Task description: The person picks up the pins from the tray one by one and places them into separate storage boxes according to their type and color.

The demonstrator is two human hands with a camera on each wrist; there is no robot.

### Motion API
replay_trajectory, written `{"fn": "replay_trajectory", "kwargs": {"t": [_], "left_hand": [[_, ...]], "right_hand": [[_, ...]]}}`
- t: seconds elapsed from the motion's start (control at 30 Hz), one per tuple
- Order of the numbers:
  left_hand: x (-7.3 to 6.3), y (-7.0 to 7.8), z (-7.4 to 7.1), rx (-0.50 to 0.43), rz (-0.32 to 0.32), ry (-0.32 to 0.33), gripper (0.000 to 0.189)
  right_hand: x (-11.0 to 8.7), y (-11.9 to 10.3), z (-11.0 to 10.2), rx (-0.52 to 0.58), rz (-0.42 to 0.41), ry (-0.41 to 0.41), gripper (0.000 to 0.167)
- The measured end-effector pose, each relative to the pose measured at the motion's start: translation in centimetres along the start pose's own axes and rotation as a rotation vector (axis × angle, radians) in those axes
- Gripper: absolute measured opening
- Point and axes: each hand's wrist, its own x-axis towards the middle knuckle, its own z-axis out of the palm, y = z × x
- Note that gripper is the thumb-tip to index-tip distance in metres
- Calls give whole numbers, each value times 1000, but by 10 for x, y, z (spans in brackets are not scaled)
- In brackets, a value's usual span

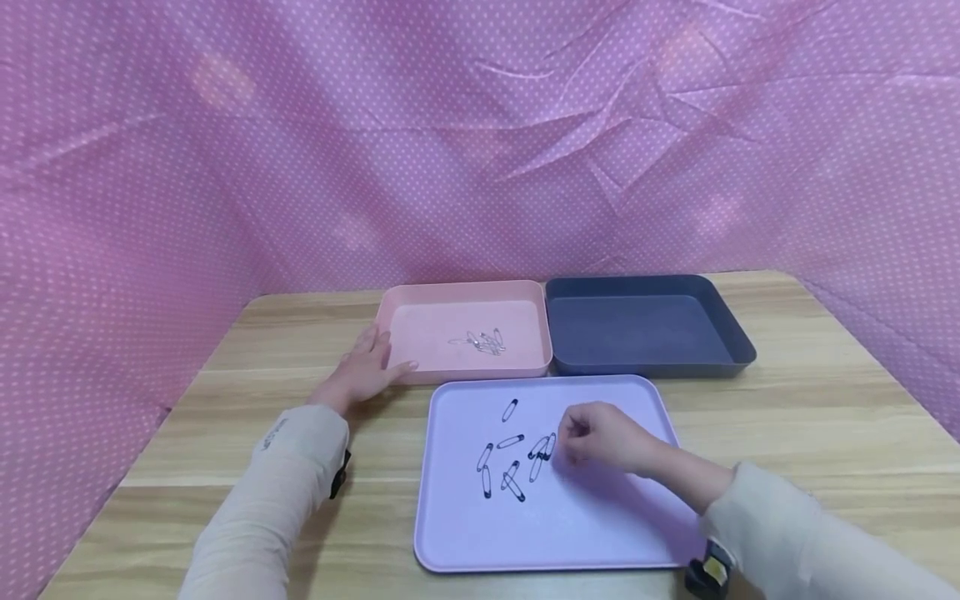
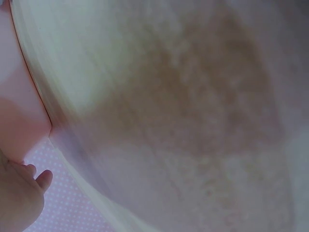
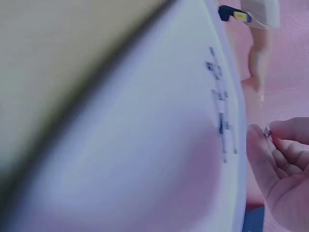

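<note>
Light wood with soft brown stripes makes up the table top (image 1: 847, 400). Two pale sleeves (image 1: 802, 533) reach in over it, with dark bands (image 1: 708, 571) at the wrists. Closest to the person lies a flat purple tray (image 1: 480, 533), with black-ended safety pins (image 1: 543, 455) scattered on it. Right by those pins is the right hand (image 1: 603, 437), its thumb and finger pinching a tiny shiny pin (image 3: 267, 130), mostly hidden. Farther back, the left hand (image 1: 363, 371) is spread out on the near left corner of a pink tray (image 1: 468, 375). Thin silver pins (image 1: 491, 342) lie in a little heap inside that tray. Just beside it sits a dark blue tray (image 1: 652, 369). Behind everything hangs a wrinkly pink cloth (image 1: 450, 167) with white dots, going round both sides.
</note>
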Motion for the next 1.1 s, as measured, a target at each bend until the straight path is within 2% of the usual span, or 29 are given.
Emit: {"fn": "replay_trajectory", "kwargs": {"t": [0.2, 0.43, 0.67, 0.93, 1.1], "left_hand": [[0, -2, 1, 12, 4, 11, 90], [1, -3, 2, 22, 21, 40, 87], [1, -2, 2, 23, 29, 45, 88], [-1, -1, 1, 32, 41, 49, 89], [-1, -2, 1, 44, 40, 46, 88]], "right_hand": [[23, -9, -7, 176, -19, 15, 4], [49, -16, -9, 245, -16, 71, 4], [71, -18, -14, 225, -5, 137, 8], [92, -19, -17, 153, 104, 250, 14], [109, -18, -18, 143, 134, 305, 15]]}}
